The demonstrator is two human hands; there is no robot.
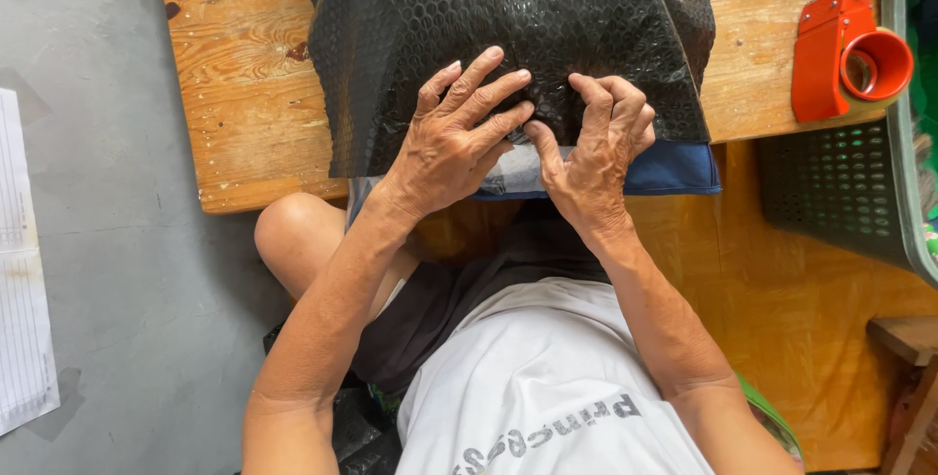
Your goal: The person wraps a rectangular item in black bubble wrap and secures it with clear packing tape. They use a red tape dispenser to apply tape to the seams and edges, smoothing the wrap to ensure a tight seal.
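The left hand point(451, 138) lies spread, palm down, on the near edge of a black bubble wrap point(508, 35), its grip released and its fingers pressing flat on the film. The right hand point(596, 148), just beside it, has its fingers curled, pinching a fold of the same wrap between thumb and fingertips. The two thumbs nearly touch at the middle of the near edge.

The wrap is one sheet or bag, spread over the wooden worktop point(244, 94) from the far edge of view down to the near edge of the board, directly under both hands. Beneath its near edge one blue cloth item point(674, 170) sticks out on the right, and a pale printed piece shows between the hands; how far they run under the wrap cannot be told.

To the far right on the worktop stands one red tape dispenser point(845, 50). Just right of it is one green perforated basket point(850, 192); its contents are mostly out of view. On the grey floor point(117, 240) at the left lies one sheet of paper point(20, 270).
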